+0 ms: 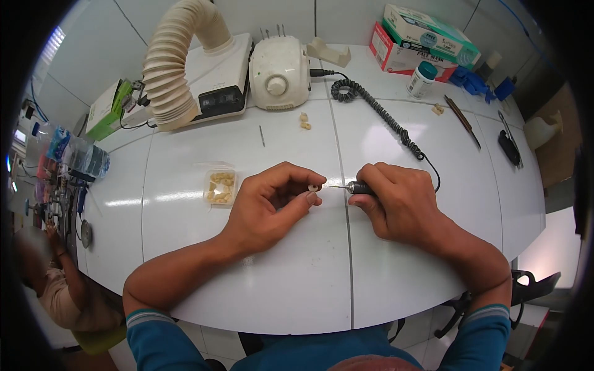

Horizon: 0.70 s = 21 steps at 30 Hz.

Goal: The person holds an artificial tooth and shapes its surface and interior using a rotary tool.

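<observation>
Between thumb and fingers, my left hand pinches a small whitish piece that looks like a dental crown. My right hand grips a black rotary handpiece, its thin bur pointing left toward the piece. A small gap seems to lie between bur tip and piece. From the handpiece a coiled black cord runs back to the cream control unit. Left of my left hand sits a clear box of yellowish tooth-like pieces.
A dust extractor with a ribbed hose stands at back left. Small yellowish pieces and a thin metal bur lie on the white table. Mask boxes, a white bottle and a brown tool are at right. Another person sits left.
</observation>
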### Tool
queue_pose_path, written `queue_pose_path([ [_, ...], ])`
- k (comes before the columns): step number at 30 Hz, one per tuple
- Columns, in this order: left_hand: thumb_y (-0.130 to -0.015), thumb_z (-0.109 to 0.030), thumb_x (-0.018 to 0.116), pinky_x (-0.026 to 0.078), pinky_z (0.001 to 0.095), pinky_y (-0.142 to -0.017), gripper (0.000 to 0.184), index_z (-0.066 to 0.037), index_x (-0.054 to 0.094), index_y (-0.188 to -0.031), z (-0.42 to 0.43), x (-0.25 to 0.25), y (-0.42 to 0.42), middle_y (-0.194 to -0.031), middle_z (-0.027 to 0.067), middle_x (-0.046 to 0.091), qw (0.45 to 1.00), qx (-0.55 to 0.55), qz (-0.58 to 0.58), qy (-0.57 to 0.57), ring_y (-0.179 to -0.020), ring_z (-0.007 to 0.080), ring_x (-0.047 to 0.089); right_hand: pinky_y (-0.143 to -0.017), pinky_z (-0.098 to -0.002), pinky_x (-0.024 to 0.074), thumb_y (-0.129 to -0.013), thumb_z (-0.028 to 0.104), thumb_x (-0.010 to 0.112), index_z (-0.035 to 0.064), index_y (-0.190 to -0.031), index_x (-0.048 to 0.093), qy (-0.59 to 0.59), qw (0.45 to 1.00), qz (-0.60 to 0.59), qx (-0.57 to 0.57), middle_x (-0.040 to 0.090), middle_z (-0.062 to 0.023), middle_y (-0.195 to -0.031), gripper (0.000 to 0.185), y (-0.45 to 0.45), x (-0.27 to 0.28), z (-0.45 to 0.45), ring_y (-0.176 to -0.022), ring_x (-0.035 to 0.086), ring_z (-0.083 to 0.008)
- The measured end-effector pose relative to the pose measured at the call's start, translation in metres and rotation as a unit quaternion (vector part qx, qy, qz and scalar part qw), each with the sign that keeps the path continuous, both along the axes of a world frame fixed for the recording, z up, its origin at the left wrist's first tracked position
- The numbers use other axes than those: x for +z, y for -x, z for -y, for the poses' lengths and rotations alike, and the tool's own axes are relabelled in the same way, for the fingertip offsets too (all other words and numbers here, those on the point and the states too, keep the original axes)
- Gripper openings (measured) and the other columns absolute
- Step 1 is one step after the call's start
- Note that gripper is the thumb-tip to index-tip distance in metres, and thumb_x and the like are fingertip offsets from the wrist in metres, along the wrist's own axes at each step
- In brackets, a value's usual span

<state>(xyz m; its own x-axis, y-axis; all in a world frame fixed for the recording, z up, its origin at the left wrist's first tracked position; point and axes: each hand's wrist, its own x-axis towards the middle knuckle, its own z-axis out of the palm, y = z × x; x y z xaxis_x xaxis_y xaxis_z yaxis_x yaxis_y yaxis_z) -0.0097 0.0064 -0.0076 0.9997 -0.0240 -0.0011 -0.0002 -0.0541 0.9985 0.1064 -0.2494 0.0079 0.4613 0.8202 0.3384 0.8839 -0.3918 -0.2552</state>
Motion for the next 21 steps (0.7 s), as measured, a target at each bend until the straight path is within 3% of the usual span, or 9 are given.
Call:
queue_pose_path([
  [10, -0.107, -0.002, 0.078, 0.062, 0.0286, -0.099, 0.027, 0.002, 0.073, -0.132, -0.002, -0.001, 0.000, -0.120, 0.0082, 0.077, 1.000, 0.001, -0.010, -0.026, -0.109, 0.0115, 0.075, -0.056, -0.0443, 0.0464, -0.105, 0.040, 0.078, 0.0086, -0.098, 0.063, 0.041, 0.999, -0.018, -0.009, 0.062, -0.0069, -0.077, 0.035, -0.006, 0.000, -0.001, -0.065, 0.066, -0.0295],
  [16, -0.108, 0.003, 0.072, 0.066, 0.0311, -0.099, 0.020, 0.004, 0.075, -0.129, -0.005, 0.004, 0.000, -0.125, 0.0135, 0.077, 0.998, -0.015, -0.055, 0.008, -0.120, 0.0186, 0.076, -0.056, -0.0441, 0.0465, -0.104, 0.040, 0.080, 0.0088, -0.097, 0.063, 0.045, 0.999, -0.027, 0.002, 0.062, -0.0064, -0.077, 0.036, -0.008, 0.003, -0.001, -0.065, 0.066, -0.0292],
  [21, -0.106, 0.009, 0.070, 0.066, 0.0354, -0.109, 0.022, 0.006, 0.075, -0.128, -0.002, 0.000, -0.004, -0.131, 0.0181, 0.074, 0.999, -0.012, 0.025, -0.018, -0.123, 0.0251, 0.078, -0.056, -0.0433, 0.0470, -0.103, 0.041, 0.081, 0.0091, -0.096, 0.063, 0.037, 0.999, -0.031, 0.007, 0.062, -0.0059, -0.077, 0.037, -0.010, 0.001, 0.000, -0.065, 0.066, -0.0287],
])
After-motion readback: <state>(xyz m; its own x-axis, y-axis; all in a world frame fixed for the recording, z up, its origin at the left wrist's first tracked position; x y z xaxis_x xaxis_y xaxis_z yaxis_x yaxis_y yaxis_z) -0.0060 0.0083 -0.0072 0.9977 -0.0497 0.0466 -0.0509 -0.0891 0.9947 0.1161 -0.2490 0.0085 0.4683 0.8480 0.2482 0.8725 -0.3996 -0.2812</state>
